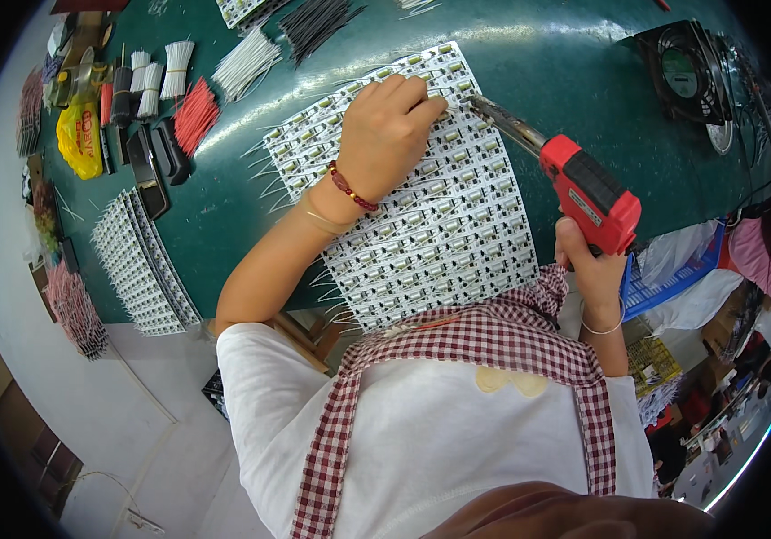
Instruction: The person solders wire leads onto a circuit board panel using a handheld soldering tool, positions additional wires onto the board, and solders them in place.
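A large white panel of small circuit boards [444,229] lies on the green table, with rows of components and thin white wires sticking out along its left edge. My left hand [390,130] rests over its upper part, fingers curled closed and the fingertips near the panel's top right; what they pinch, if anything, is hidden. Gripped by its handle in my right hand [592,265] is a red and black soldering gun [594,190]. Its metal tip reaches the panel's upper right edge, just right of my left fingertips.
A curved stack of similar panels [141,265] sits at the left table edge. Bundles of white wires [248,63], black wires [318,27] and red wires [196,117] lie at the back left. A black fan [683,74] stands far right, above a blue basket [673,280].
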Demonstrator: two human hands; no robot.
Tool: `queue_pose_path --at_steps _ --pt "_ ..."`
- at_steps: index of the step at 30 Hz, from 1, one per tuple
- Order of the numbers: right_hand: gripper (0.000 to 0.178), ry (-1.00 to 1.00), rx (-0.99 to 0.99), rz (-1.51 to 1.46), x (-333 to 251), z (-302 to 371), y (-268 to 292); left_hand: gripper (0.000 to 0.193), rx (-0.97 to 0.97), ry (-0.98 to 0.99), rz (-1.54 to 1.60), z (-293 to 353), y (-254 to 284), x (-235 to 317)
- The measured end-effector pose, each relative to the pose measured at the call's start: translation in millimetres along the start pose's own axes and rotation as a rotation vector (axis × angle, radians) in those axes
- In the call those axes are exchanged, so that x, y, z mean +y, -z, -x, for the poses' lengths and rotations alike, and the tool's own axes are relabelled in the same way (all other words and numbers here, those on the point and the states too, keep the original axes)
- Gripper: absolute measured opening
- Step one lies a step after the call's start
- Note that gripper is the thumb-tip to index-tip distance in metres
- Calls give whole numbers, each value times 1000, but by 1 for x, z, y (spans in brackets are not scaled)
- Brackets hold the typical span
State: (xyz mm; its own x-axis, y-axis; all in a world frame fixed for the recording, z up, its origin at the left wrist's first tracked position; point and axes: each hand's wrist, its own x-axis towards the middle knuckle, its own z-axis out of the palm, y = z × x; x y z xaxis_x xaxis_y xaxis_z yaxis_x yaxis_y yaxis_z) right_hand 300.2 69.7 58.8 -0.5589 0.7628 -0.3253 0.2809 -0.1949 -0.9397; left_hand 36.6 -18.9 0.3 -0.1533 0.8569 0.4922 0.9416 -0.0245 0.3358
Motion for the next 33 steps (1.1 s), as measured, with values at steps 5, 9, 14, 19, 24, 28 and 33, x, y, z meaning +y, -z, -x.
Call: queue_pose_path --at_steps 5,9,14,19,24,28,33 --pt "19 14 -8 42 0 2 1 17 -15 -21 -13 -1 1 1" --pt "19 20 -18 34 2 1 2 17 -28 -12 -14 1 0 4" --pt "17 -9 -32 81 1 2 1 18 -26 -35 -19 1 -1 2" --pt "16 157 -35 117 9 -1 1 18 -28 -63 -44 0 0 2" --pt "17 1 18 16 -3 4 -2 17 -27 -70 -57 -1 2 2" --pt "18 -3 3 42 -4 3 -2 17 -6 -65 -78 0 0 2" --pt "18 11 6 26 -3 4 -2 17 4 -11 -26 0 3 2"
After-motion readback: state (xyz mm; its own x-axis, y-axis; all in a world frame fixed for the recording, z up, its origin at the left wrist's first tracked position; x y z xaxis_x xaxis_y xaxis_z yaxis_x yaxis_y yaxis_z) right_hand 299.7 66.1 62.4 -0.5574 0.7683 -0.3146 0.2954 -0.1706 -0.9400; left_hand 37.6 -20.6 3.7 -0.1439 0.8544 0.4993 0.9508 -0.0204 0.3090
